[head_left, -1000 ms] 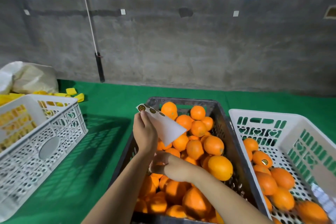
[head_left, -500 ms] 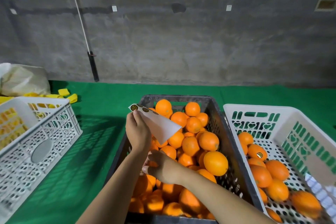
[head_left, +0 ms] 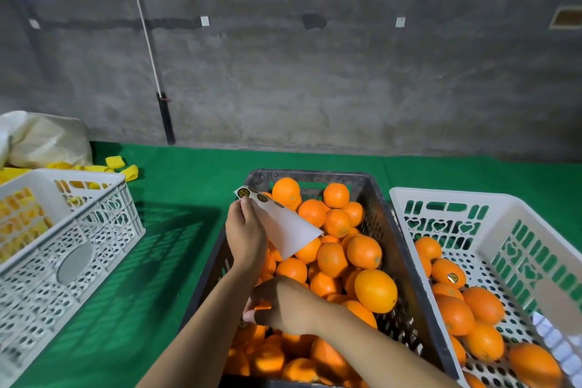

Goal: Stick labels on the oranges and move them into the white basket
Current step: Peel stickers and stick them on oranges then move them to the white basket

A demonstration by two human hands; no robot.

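A dark crate (head_left: 406, 249) heaped with unlabelled oranges (head_left: 333, 258) is seen in the middle of the green table (head_left: 176, 261), and the white basket (head_left: 472, 217), just beside it on the right, already holds several oranges, at least one bearing a sticker. A second white basket (head_left: 94, 230) is set well apart on the left.

The step in hand is judged to be the fixing of a label on an orange low in the crate. It would be done well if the fruit were steadied, the label pressed flat on a smooth part of the skin, and the orange then lifted over the crate wall rather than dragged.

The label sheet (head_left: 283, 224) is pinched near its top by the left hand (head_left: 246, 235), fingers curled round its edge, above the pile. The right hand (head_left: 283, 309) is lowered among the near oranges, fingers curled and touching fruit; whether an orange or a label is gripped cannot be told.
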